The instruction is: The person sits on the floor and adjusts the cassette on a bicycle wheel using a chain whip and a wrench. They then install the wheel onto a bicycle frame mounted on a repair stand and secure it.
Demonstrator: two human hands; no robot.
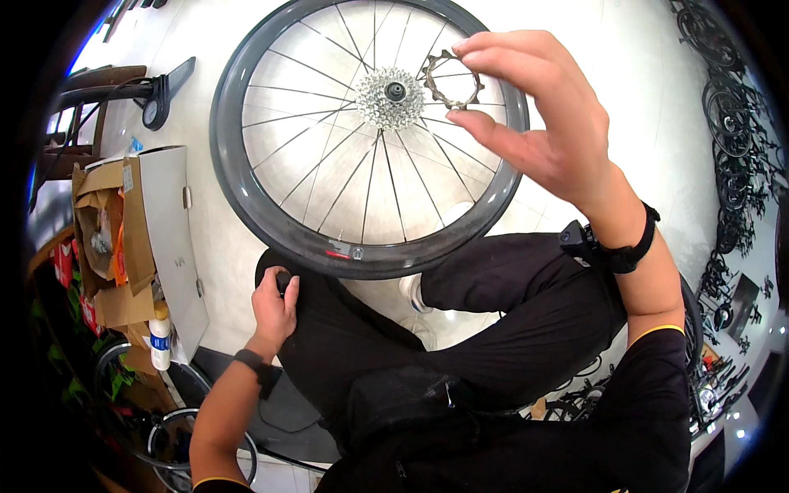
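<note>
My right hand [546, 111] is raised over the right side of a bicycle wheel [236, 177], pinching a small toothed sprocket [429, 79] between thumb and fingers. The sprocket is a thin metal ring with an open middle, tilted up toward me. At the wheel's hub sits a silver cassette [371, 97], just left of the sprocket and apart from it in the picture. By my left knee, my left hand [275, 308] is closed around a small dark object [283, 282], mostly hidden by the fingers, whose kind I cannot make out.
Left of the wheel stand an open cardboard box [144, 238] with packing in it and a white bottle [160, 338]. My black-trousered legs [509, 304] border the wheel's near edge. Many bicycles [730, 123] line the far right. More wheel rims [160, 440] lie at the lower left.
</note>
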